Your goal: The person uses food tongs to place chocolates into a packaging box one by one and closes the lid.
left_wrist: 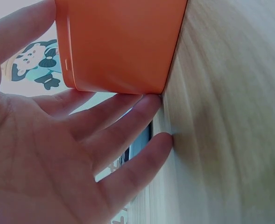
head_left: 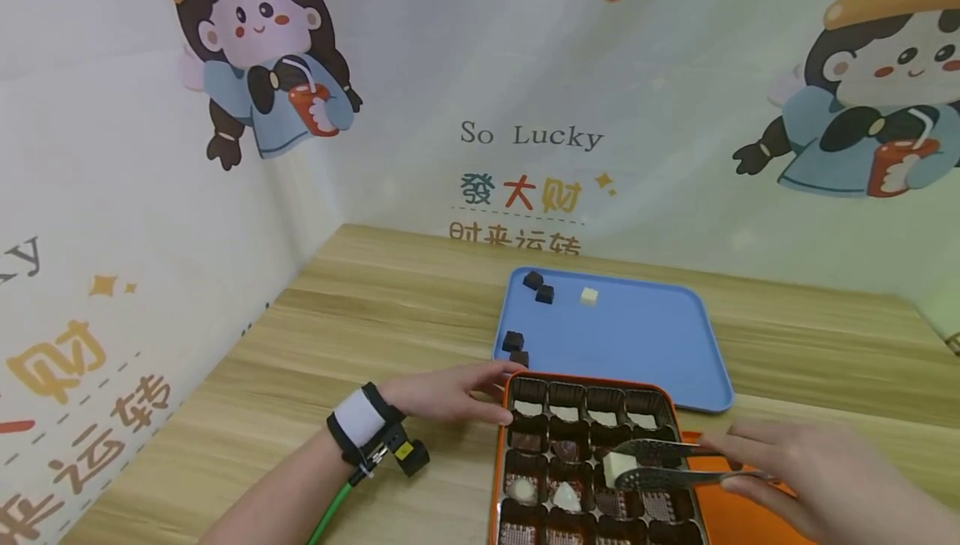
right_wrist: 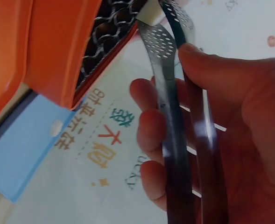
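Two hands work the orange chocolate box [head_left: 501, 478]: the left hand [head_left: 450, 393] steadies its far-left corner with flat, relaxed fingers, the right hand [head_left: 795, 478] squeezes metal tongs [head_left: 660, 463] pointing left, pinching a white chocolate [head_left: 618, 467] above the compartments, blue tray [head_left: 645, 345] beyond.

Blue tray [head_left: 645, 345] — dark chocolates [head_left: 515, 340], one white [head_left: 589, 297].
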The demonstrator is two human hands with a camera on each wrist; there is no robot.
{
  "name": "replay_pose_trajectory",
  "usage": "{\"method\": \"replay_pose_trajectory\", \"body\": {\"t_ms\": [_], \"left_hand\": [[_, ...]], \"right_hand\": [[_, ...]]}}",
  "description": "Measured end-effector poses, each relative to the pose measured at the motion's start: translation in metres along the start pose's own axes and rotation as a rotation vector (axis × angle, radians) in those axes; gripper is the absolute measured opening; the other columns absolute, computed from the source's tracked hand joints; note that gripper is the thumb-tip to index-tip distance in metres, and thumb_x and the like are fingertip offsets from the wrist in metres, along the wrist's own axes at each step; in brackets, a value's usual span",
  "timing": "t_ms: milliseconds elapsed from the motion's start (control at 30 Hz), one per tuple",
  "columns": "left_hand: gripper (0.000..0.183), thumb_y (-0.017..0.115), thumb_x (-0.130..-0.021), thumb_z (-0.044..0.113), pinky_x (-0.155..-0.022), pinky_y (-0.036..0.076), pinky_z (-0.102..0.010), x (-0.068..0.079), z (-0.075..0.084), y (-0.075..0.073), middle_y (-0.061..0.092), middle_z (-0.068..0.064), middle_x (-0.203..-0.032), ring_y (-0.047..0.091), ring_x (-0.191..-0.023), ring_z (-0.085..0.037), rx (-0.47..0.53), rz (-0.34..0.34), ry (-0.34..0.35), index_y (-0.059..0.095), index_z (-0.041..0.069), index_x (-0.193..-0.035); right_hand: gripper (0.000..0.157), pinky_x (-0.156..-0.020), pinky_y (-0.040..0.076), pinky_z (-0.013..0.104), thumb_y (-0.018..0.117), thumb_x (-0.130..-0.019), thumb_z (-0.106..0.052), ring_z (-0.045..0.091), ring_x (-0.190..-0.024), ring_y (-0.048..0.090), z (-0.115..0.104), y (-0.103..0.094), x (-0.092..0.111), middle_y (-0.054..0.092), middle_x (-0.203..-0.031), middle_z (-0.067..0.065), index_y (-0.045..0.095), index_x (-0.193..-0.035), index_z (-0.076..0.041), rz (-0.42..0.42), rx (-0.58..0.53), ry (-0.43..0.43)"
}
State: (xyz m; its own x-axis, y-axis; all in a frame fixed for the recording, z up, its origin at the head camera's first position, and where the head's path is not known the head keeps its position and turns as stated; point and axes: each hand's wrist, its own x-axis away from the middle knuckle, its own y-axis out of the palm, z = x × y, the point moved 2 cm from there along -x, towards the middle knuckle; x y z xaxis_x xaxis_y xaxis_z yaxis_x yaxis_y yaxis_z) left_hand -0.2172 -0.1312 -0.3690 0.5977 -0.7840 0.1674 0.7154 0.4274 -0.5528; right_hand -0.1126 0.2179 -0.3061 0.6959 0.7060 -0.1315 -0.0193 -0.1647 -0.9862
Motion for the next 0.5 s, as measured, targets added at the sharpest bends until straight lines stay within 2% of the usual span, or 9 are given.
{"method": "replay_pose_trajectory", "body": {"t_ms": [100,167,400,500], "left_hand": [[0.067,0.055,-0.088,0.038,-0.095,0.033,-0.030,0.000,0.000,-0.001,0.035,-0.010,-0.139,0.039,-0.121,-0.020,-0.014,0.003,0.007,0.024,0.017,-0.143],[0.066,0.055,-0.088,0.038,-0.095,0.033,-0.030,0.000,0.000,-0.001,0.036,-0.010,-0.139,0.040,-0.121,-0.019,-0.016,0.003,0.006,0.024,0.017,-0.143],[0.065,0.054,-0.088,0.042,-0.095,0.033,-0.030,-0.001,-0.002,0.000,0.037,-0.007,-0.138,0.040,-0.119,-0.016,-0.003,0.000,-0.009,0.024,0.021,-0.143],[0.064,0.054,-0.088,0.043,-0.095,0.033,-0.030,-0.001,-0.002,-0.001,0.038,-0.007,-0.137,0.040,-0.120,-0.016,-0.004,-0.002,-0.015,0.024,0.023,-0.142]], "right_hand": [[0.037,-0.051,0.043,0.020,0.058,-0.084,-0.042,-0.004,-0.065,0.050,-0.007,0.001,0.000,0.063,-0.096,-0.006,0.064,-0.111,-0.017,-0.003,0.055,-0.054],[0.035,-0.050,0.042,0.019,0.058,-0.083,-0.043,-0.003,-0.066,0.051,-0.012,0.002,-0.003,0.063,-0.095,-0.008,0.064,-0.109,-0.019,-0.011,0.102,-0.078],[0.027,-0.046,0.033,0.016,0.064,-0.079,-0.039,-0.001,-0.060,0.041,-0.032,0.001,-0.024,0.050,-0.077,-0.016,0.062,-0.097,-0.019,-0.157,0.228,-0.126],[0.024,-0.044,0.028,0.018,0.066,-0.078,-0.033,0.002,-0.058,0.035,-0.040,0.002,-0.037,0.045,-0.072,-0.013,0.063,-0.096,-0.018,-0.215,0.348,-0.154]]}}
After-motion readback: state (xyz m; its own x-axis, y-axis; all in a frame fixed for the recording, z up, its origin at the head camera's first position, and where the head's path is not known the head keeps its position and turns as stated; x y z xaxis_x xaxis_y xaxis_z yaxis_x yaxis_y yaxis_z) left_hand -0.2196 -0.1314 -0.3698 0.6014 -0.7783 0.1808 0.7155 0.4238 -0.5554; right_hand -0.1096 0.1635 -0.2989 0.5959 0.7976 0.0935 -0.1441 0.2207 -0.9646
